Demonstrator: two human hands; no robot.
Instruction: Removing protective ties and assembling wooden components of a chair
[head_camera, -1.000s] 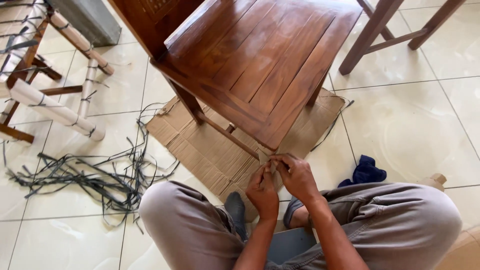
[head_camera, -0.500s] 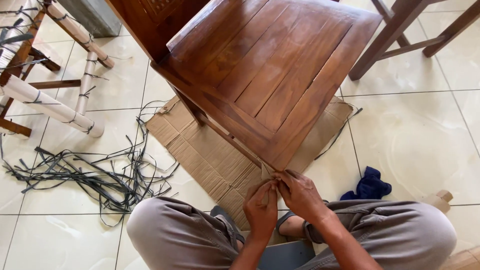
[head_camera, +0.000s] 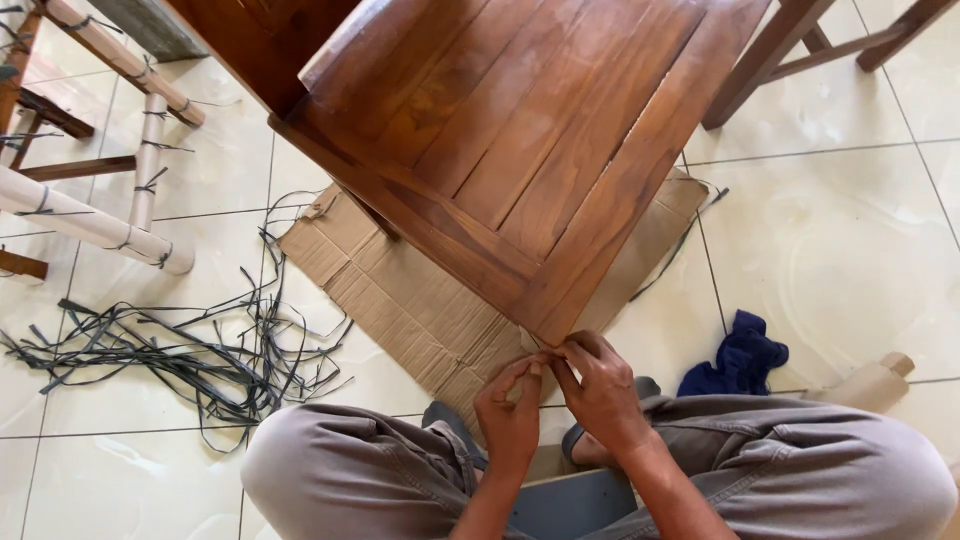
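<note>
Both hands (head_camera: 560, 395) apparently pinch chair's (head_camera: 530, 150) near corner.

A brown wooden chair (head_camera: 520, 130) with a slatted, glossy seat stands on a flattened sheet of tan corrugated cardboard (head_camera: 400, 300) laid over the tiled floor. The seat is a square frame around several lengthwise boards, seen from above, with one corner pointing toward the person. At that near corner the left hand (head_camera: 510, 415) and the right hand (head_camera: 600, 390) meet, fingertips pinched together just under the seat's edge, touching the wood. What they pinch is too small to tell.
</note>
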